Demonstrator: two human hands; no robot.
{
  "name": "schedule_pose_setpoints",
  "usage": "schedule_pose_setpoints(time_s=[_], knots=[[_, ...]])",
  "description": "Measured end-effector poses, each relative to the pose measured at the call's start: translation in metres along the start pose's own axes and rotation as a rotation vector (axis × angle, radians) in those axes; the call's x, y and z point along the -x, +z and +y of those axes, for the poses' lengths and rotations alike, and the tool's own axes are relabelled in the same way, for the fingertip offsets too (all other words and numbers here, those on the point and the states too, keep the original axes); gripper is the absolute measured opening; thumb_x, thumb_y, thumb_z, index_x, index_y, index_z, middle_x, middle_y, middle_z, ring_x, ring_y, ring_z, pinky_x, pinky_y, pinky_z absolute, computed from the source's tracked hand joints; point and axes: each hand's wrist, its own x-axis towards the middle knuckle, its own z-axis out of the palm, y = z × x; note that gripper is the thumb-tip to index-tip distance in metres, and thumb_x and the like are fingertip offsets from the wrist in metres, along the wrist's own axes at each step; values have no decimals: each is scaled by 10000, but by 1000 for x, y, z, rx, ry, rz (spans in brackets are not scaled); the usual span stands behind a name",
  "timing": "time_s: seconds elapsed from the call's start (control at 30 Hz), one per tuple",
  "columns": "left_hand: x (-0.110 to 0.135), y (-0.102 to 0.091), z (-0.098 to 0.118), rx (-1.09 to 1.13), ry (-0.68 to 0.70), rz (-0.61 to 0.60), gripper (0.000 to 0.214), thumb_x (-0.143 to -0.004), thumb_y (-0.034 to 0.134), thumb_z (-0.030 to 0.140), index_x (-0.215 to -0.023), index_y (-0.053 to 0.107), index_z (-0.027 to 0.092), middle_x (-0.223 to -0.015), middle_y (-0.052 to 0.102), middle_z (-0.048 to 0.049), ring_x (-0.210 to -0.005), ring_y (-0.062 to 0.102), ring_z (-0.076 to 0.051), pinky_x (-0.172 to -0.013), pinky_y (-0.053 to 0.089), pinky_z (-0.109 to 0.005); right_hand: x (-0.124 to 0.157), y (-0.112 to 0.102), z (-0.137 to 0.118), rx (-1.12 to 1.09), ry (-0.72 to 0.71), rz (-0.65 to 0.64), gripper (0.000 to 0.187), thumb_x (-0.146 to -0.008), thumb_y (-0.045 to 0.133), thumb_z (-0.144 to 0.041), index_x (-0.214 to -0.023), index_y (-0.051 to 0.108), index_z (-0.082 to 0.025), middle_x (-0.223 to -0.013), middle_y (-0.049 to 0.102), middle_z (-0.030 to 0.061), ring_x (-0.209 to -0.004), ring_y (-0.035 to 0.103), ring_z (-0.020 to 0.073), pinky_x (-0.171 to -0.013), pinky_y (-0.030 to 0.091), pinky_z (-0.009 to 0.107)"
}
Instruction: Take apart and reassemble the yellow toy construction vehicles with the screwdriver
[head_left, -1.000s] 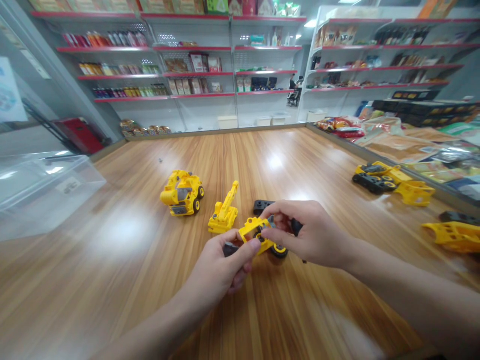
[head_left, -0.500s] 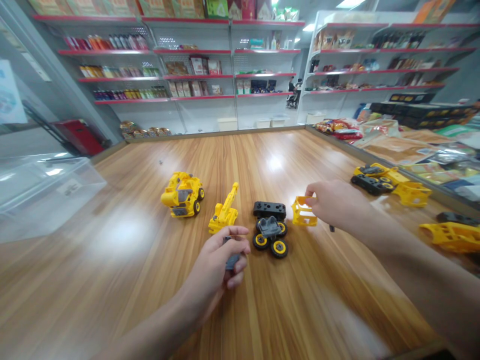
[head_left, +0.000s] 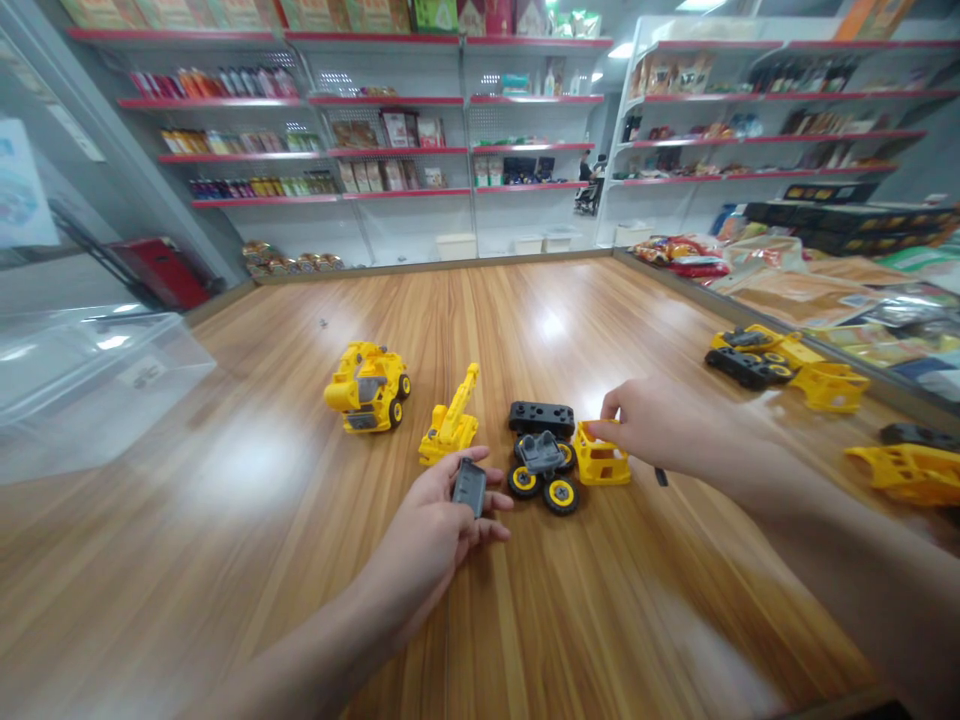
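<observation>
At table left: transparent bin; left fingers hold grey panel, right fingers pinch yellow frame.

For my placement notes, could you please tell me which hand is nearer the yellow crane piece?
Left: the left hand is just in front of the yellow crane piece, while the right hand is farther right, past the wheels.
</observation>
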Motion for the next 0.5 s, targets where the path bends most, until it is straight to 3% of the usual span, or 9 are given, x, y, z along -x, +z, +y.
schedule_pose_setpoints(time_s=[0.37, 0.5], knots=[[-6, -1, -1, -31, 46, 36, 277, -770, 599, 45, -1043, 567, 83, -1175, 624, -184, -810, 692, -183, -594, 557, -252, -4, 13, 3, -54, -7, 96, 404, -801, 566, -585, -745, 729, -218, -684, 698, 82, -590, 617, 199, -508, 351, 278], [-5, -2, -1, -52, 89, 55, 372, -777, 654, 91, -1142, 577, 98, -1246, 599, -184, -900, 697, -216, -625, 573, -265, -3, 9, 3, -49, 15, 127, 411, -800, 555, -600, -741, 726, -231, -655, 692, 66, -571, 610, 200, -505, 351, 283]])
